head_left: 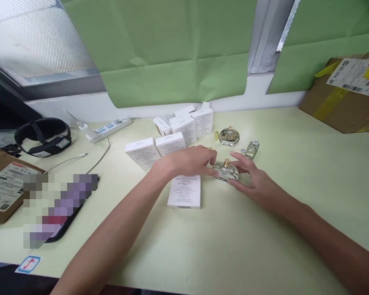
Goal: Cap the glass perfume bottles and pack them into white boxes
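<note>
A round, flattish bottle [225, 172] of clear glass with a small gold cap lies on the pale, smooth bench [264, 246], right of a flat white box [184, 191] printed with fine text. Both hands close on the bottle: the left hand [189, 160] has its fingers [211, 157] curled down onto the bottle's left rim, and the right hand [253, 182] cups the right side, fingers [238, 157] spread along the glass.

Behind the bottle stand two more glass bottles: a round one [229, 136] with gold filigree and a slim square one [251, 149] with a silver top. A tiny gold cap [216, 135] lies just left of the filigree one.

Left of and behind the bottle sit about six upright white cardboard cartons [172, 139], matte and rectangular; the exact count at the back is unclear.

Far left of the bottle: a white power strip [110, 128] with thin cables, a black padded headband [43, 137], a brown labelled parcel [3, 188]. Far right of it stands a second parcel [344, 98] with yellow tape. Creased green paper [160, 53] hangs behind.
</note>
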The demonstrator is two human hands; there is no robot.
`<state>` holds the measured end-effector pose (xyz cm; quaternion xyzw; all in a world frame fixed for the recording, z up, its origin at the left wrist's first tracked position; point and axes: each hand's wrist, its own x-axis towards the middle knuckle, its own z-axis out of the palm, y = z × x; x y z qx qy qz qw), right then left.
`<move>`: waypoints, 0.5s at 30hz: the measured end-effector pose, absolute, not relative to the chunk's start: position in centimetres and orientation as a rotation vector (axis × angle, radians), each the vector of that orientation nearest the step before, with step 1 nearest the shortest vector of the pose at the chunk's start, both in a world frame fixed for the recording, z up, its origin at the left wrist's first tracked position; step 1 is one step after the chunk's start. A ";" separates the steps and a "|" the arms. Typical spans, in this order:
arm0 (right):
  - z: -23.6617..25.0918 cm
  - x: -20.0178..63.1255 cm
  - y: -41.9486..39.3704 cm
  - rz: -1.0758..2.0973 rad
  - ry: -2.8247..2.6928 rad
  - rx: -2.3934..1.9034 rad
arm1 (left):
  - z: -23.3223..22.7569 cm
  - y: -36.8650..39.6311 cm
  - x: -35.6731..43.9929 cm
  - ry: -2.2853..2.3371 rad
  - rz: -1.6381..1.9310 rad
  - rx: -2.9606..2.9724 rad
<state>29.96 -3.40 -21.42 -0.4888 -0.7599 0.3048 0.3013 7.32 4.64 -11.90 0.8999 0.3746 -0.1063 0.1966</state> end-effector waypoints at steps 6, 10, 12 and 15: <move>-21.6 30.3 -2.7 0.639 -2.183 -1.137 | -9.7 3.9 6.4 0.979 -0.068 2.593; -21.7 30.4 -2.6 0.564 -2.186 -1.152 | -8.4 2.7 6.5 0.831 0.076 2.685; -21.7 30.4 -2.6 0.551 -2.168 -1.181 | -8.2 2.2 6.6 0.812 0.030 2.686; -21.9 30.4 -2.6 0.512 -2.143 -1.188 | -8.1 1.9 6.7 0.830 -0.054 2.653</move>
